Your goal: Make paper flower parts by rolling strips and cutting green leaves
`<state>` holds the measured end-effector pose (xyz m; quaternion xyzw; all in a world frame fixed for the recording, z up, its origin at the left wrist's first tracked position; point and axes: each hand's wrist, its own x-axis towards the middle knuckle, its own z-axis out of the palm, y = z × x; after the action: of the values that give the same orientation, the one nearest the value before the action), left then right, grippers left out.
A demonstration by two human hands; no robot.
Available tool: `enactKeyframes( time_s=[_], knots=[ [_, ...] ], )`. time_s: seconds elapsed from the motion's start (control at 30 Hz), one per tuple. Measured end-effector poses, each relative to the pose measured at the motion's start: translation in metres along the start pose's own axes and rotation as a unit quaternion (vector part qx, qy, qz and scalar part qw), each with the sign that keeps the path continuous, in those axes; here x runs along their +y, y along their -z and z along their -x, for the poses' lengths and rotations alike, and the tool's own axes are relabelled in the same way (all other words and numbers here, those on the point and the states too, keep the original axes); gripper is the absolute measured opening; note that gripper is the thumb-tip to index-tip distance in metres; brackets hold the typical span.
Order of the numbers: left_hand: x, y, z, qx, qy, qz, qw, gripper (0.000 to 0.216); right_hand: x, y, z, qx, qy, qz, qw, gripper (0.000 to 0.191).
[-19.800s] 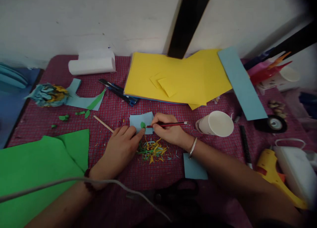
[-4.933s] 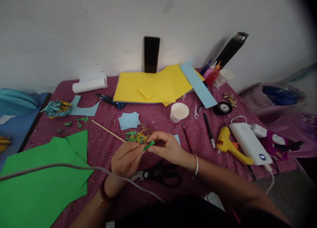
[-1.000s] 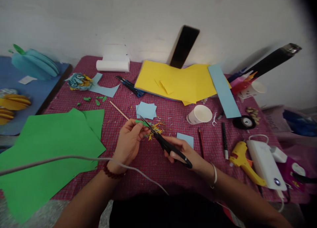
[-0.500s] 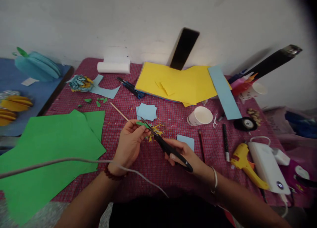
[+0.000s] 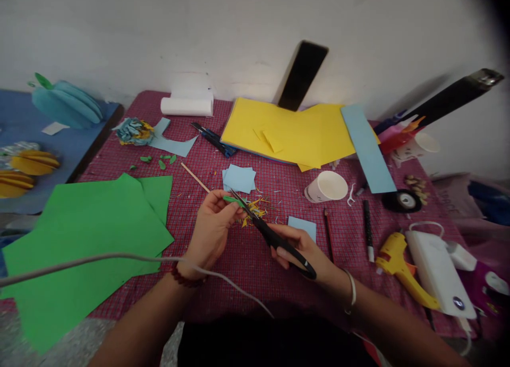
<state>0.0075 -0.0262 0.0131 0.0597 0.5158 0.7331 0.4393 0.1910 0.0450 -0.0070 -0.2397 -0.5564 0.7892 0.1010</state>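
Observation:
Between thumb and fingers, my left hand (image 5: 213,223) pinches a small piece of green paper (image 5: 231,199). My right hand (image 5: 297,245) grips black-handled scissors (image 5: 274,237), whose blades point up and left and meet the green piece. Under the blade tips lies a scatter of yellow and green paper scraps (image 5: 257,210). Just beyond sits a small stack of light blue paper squares (image 5: 239,178). Another light blue square (image 5: 303,228) is partly behind my right hand. A thin wooden stick (image 5: 194,176) lies beyond my left fingers.
Green sheets (image 5: 95,223) cover the left side, crossed by a grey cable (image 5: 111,256). Yellow sheets (image 5: 295,130) lie at the back, near a box cutter (image 5: 213,138). To the right are a paper cup (image 5: 327,187), a pencil (image 5: 328,234), a yellow glue gun (image 5: 402,269) and a white power strip (image 5: 438,274).
The view has shifted slightly, so the table things appear a little farther right. Both hands keep nearly the same pose, with the scissors still at the green piece.

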Motion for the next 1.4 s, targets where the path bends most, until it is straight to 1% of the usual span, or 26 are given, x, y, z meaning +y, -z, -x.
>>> enactKeyframes(
  time_s=[0.2,0.37,0.63,0.8,0.87,1.0,1.2,1.4],
  knots=[
    [0.004,0.002,-0.003,-0.006,0.002,-0.028,1.000,0.030,-0.005,0.002,0.002,-0.003,-0.025,0.031,0.999,0.055],
    [0.008,0.005,-0.007,-0.014,0.002,-0.047,0.999,0.029,-0.004,0.008,0.005,-0.005,-0.045,0.028,0.999,0.054],
    [0.005,0.012,-0.011,-0.034,0.004,-0.055,0.998,0.034,-0.003,0.015,0.004,-0.024,-0.037,0.031,0.999,0.055],
    [0.006,0.011,-0.010,-0.043,0.023,-0.074,0.996,0.036,0.000,0.020,0.004,-0.033,-0.053,0.050,0.997,0.056],
    [0.007,0.011,-0.010,-0.046,0.024,-0.087,0.995,0.036,0.000,0.022,0.004,-0.035,-0.048,0.050,0.997,0.055],
    [0.007,0.012,-0.010,-0.069,0.021,-0.113,0.991,0.034,-0.001,0.025,0.006,-0.043,-0.053,0.041,0.997,0.052],
    [0.006,0.016,-0.011,-0.084,0.023,-0.131,0.988,0.032,-0.008,0.025,0.006,-0.036,-0.069,0.073,0.994,0.052],
    [0.007,0.016,-0.012,-0.101,0.028,-0.135,0.985,0.031,-0.013,0.024,0.005,-0.040,-0.053,0.073,0.995,0.047]
  ],
)
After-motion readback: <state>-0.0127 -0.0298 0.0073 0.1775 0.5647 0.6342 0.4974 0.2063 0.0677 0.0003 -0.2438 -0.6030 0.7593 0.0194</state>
